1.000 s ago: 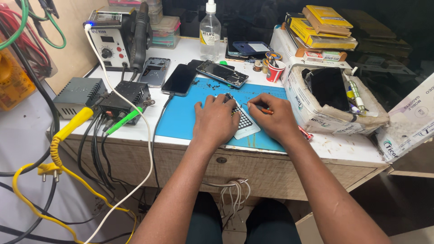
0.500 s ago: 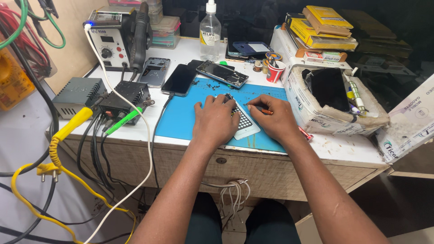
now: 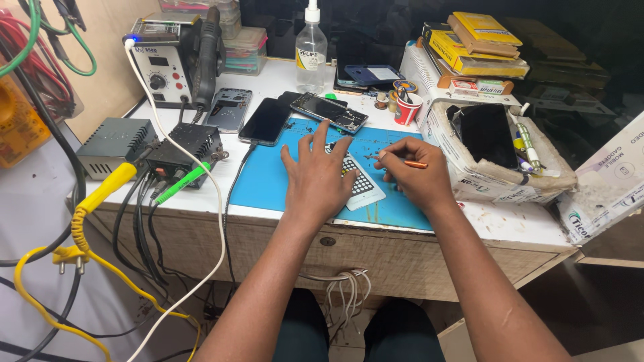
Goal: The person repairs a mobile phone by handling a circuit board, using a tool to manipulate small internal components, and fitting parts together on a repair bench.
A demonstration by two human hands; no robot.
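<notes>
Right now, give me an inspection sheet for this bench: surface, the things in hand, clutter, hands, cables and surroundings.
Surface: white worktop with a blue mat, scuffed and stained.
Job's things: small white perforated tray on the mat; thin orange tool.
Clutter: two opened phones, a dark phone, a clear bottle, a red cup, a torn box, stacked yellow boxes.
Hands: left hand flat on the tray; right hand pinches the orange tool.
Cables: white, black and yellow leads hang off the left edge.
Surroundings: hot-air station, black power boxes, drawer below.
</notes>
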